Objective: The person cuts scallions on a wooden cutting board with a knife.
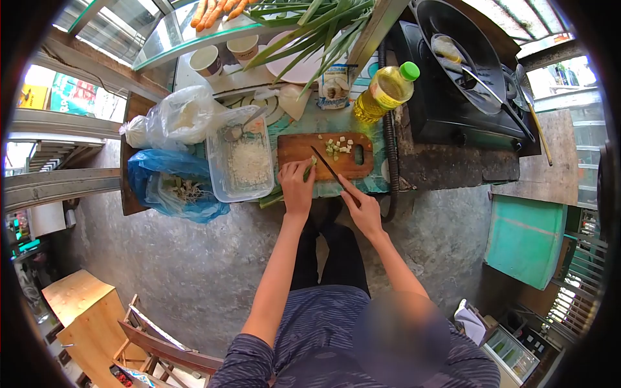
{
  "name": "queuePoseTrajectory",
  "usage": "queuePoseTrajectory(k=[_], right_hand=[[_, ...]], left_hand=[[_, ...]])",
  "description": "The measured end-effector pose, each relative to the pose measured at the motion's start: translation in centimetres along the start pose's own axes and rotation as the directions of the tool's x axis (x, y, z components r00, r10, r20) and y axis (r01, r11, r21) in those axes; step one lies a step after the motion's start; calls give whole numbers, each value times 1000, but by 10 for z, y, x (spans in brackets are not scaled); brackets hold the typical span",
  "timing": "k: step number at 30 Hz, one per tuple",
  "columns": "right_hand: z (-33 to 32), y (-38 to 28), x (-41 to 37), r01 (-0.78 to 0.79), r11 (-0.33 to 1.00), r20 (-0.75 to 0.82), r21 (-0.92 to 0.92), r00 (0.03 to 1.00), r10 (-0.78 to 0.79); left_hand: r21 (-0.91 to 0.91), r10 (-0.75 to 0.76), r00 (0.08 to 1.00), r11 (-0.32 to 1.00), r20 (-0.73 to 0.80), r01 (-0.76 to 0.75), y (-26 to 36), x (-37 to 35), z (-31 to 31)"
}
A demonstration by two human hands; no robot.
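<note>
1. The wooden cutting board (294, 143) lies flat near the table's (381, 187) front edge, with a narrow strip of tabletop in front of it.
2. The left hand (298, 184) reaches over the board's near edge; its bent fingers sit close together, holding a green stalk (314, 161) beside the blade.
3. The right hand (363, 208) is just beyond the front edge, fingers closed around the handle of the knife (326, 164). The blade slants over the board, tip pointing away and leftward; whether it touches the wood, I cannot tell.
4. Cut pieces (337, 147) sit between the blade and the board's handle hole, with bare wood on either side.
5. On the left, the clear container (268, 189) stands just beside the board, leaving little sideways room. More green stalks (270, 199) lie at the table's front edge.
6. On the right, a slim gap separates the board from the black hose (392, 155).
7. Beyond the board stand the oil bottle (381, 97) and a packet (334, 89).
8. Open floor (427, 239) gives both forearms room.
</note>
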State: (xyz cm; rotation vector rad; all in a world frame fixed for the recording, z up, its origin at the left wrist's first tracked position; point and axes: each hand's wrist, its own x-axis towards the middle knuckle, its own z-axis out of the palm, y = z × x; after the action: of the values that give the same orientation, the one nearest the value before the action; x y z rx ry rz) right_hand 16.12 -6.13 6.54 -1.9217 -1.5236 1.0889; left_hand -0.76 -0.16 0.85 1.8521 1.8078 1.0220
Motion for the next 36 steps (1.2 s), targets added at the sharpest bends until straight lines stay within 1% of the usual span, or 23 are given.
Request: queuePoseTrajectory(k=[5,11,14,17,23,26,32,36], right_hand=[[3,7,2,98,994,-16,-45,995,-99],[3,8,6,81,989,37,-120,996,-77],[8,13,8,150,985,-4,-88,988,-151],[1,4,8,82,981,61,-176,995,-73],[1,2,8,118,978,52,-170,992,-111],[8,11,8,177,970,22,-165,984,-176],[9,6,10,164,971,42,-174,986,-159],[17,10,16,199,948,30,-249,980,-198]], left_hand=[[-6,-1,1000,1000,1,1,-1,0,0],[-3,-16,1000,1000,13,16,0,1,0],[0,-15,1000,1000,4,15,0,1,1],[0,-18,1000,1000,1,18,1,1,0],[3,-22,1000,1000,-2,22,2,2,-1],[13,-16,1000,1000,-2,16,0,1,1],[10,0,1000,1000,13,0,-1,3,-1],[-1,0,1000,1000,22,0,1,5,-2]])
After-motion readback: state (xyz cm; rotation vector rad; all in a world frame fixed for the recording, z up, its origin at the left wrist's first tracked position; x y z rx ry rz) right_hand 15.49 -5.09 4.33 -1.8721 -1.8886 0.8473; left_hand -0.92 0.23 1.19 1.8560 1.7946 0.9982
